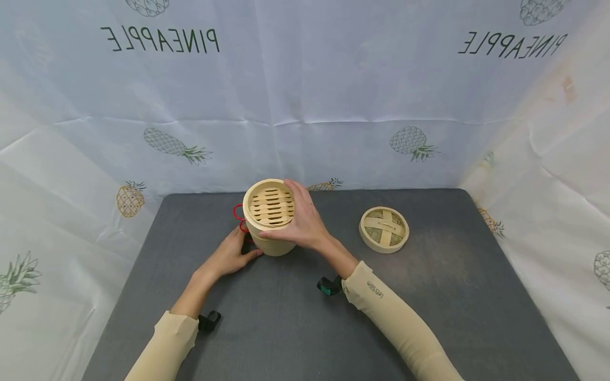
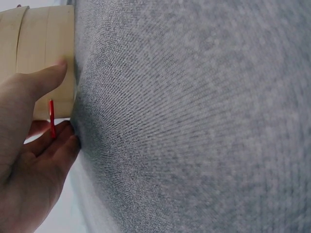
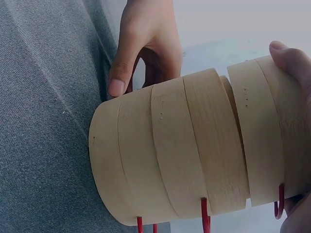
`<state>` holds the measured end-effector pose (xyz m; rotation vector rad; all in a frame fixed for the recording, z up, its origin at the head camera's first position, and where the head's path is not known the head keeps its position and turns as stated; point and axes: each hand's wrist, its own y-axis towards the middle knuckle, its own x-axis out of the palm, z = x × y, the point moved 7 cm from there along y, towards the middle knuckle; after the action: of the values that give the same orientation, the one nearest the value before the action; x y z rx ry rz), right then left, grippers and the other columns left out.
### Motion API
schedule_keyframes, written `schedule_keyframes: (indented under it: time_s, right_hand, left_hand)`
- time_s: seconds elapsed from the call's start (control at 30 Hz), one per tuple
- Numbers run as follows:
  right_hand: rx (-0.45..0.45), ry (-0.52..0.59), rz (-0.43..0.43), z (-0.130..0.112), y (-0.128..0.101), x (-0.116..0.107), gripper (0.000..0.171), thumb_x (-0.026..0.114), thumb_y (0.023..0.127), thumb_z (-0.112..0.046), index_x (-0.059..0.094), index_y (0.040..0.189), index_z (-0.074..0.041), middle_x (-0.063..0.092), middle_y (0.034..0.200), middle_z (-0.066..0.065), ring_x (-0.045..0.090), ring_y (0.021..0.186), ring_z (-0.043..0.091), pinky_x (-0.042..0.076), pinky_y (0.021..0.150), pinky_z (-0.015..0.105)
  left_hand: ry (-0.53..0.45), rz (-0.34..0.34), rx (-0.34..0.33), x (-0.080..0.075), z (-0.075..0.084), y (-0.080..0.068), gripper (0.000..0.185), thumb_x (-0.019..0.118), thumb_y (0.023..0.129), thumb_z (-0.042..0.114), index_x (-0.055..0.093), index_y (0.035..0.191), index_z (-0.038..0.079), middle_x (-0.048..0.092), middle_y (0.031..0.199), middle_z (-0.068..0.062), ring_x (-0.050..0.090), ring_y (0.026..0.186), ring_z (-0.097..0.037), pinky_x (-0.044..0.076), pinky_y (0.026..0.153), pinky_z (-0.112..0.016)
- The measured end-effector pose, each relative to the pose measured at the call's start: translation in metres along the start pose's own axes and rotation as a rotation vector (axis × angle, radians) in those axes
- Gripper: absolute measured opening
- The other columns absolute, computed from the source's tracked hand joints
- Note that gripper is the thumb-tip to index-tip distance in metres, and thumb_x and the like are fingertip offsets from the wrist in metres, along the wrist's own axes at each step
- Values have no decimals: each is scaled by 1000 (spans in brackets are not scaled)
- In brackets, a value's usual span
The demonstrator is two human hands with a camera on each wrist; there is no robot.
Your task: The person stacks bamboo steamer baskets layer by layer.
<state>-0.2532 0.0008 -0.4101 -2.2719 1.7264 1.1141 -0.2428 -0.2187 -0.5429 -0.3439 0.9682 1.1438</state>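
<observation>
A stack of round bamboo steamer baskets [image 3: 165,150] stands on the dark tabletop, with red loops [image 2: 52,119] along one side. My right hand [image 1: 305,222] grips the top steamer basket [image 1: 271,207], thumb on the near side and fingers across the far rim. In the right wrist view a narrow, uneven gap parts this slatted basket from the one below. Low on the stack, my left hand [image 1: 230,255] holds the bottom steamer basket [image 2: 58,46]. Its thumb lies along the wall and its other fingers are by a red loop, close to the table.
A woven bamboo steamer lid [image 1: 384,229] lies on the table [image 1: 305,328] to the right of the stack. Behind the table's far edge hangs a pale curtain [image 1: 286,79] printed with pineapples. Black straps [image 1: 330,286] sit at both wrists.
</observation>
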Motion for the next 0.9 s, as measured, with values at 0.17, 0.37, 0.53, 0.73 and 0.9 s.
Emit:
schedule_keyframes:
  time_s: [0.17, 0.37, 0.53, 0.73, 0.9]
  right_hand:
    - [-1, -9, 2, 1, 2, 4, 130, 102, 67, -51, 31, 169, -13, 35, 173, 13, 43, 155, 34, 48, 120, 61]
    - [13, 3, 0, 3, 3, 7, 130, 102, 66, -51, 32, 169, -12, 35, 172, 12, 45, 153, 34, 48, 119, 61]
    - [29, 20, -13, 4, 4, 9, 129, 102, 68, -50, 31, 170, -14, 34, 172, 10, 46, 151, 33, 48, 119, 61]
    - [40, 10, -18, 7, 4, 12, 129, 101, 69, -51, 29, 170, -16, 33, 173, 10, 44, 153, 33, 47, 120, 61]
    - [44, 4, -25, 8, 5, 14, 128, 100, 70, -51, 29, 171, -16, 33, 174, 11, 43, 154, 34, 47, 120, 61]
  left_hand:
    - [9, -11, -20, 5, -10, 1, 90, 89, 93, 33, 37, 164, 19, 58, 150, -15, 67, 131, -33, 58, 106, -56]
    - [19, -14, -11, 7, -14, 1, 95, 90, 92, 31, 32, 167, 25, 58, 152, -16, 66, 133, -35, 57, 108, -57]
    - [35, -35, -27, 8, -13, 0, 102, 87, 94, 33, 22, 172, 29, 55, 155, -18, 64, 136, -35, 55, 110, -57]
    - [36, -41, -32, 7, -9, 0, 98, 87, 95, 33, 26, 171, 25, 56, 154, -17, 64, 136, -35, 55, 110, -56]
    - [33, -22, -16, 5, -7, -1, 99, 88, 94, 31, 27, 171, 20, 57, 152, -19, 64, 135, -38, 54, 109, -59]
